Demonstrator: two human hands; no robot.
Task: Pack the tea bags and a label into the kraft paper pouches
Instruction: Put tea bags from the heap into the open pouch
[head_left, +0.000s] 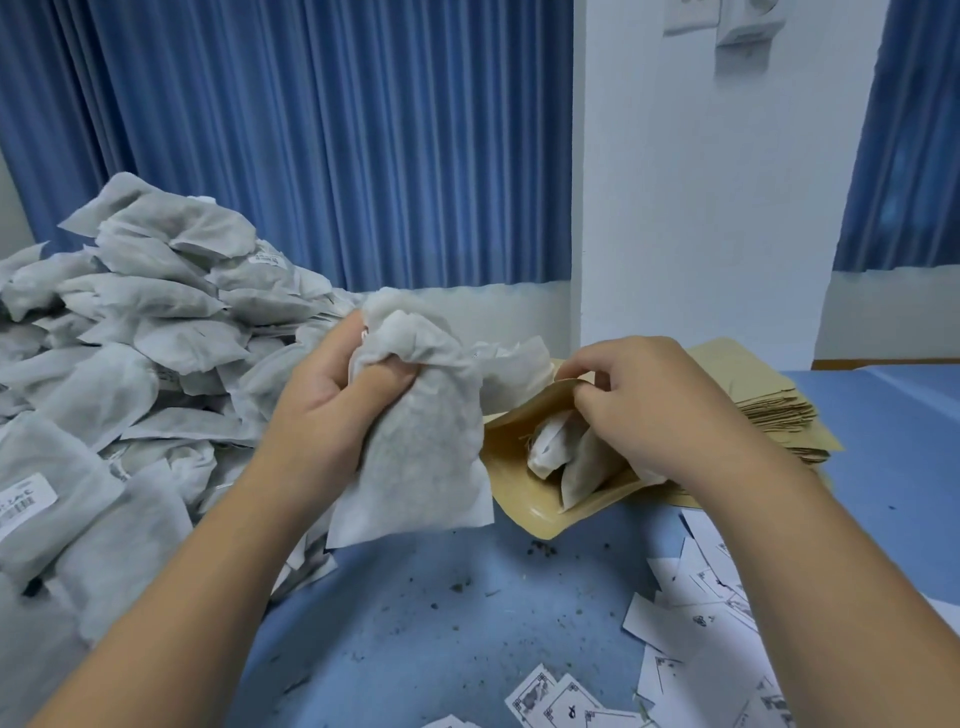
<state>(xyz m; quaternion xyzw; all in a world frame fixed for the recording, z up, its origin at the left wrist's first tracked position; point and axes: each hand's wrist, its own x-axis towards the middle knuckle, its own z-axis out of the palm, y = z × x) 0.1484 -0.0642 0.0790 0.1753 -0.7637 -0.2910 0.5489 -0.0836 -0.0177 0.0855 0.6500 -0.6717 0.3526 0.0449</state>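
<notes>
1. Biggest thing on show: the heap of tea bags on the person's left side of the blue table. It is a big heap, so I'd say most of the packing is still to do.
2. At the far right, a stack of flat kraft pouches waits unfilled. That again points to an early or middle stage.
3. Centre right is the open pouch, lying on its side with its mouth facing the person. A few tea bags are already inside, so this one is part filled.
4. The left hand has its fingers curled tight round a bunch of tea bags. Their crumpled tops stick up past the knuckles and the bodies hang below the palm. They sit just beside the pouch mouth, not yet in it.
5. The right hand pinches the pouch's upper lip with bent fingertips and lifts it to keep the mouth wide. The bags inside lie directly under those fingers.
6. Loose paper labels are scattered at near right, untouched. I can't see one inside the pouch, so that step looks outstanding.
7. Smallest of all: dark tea crumbs are dotted across the table.
</notes>
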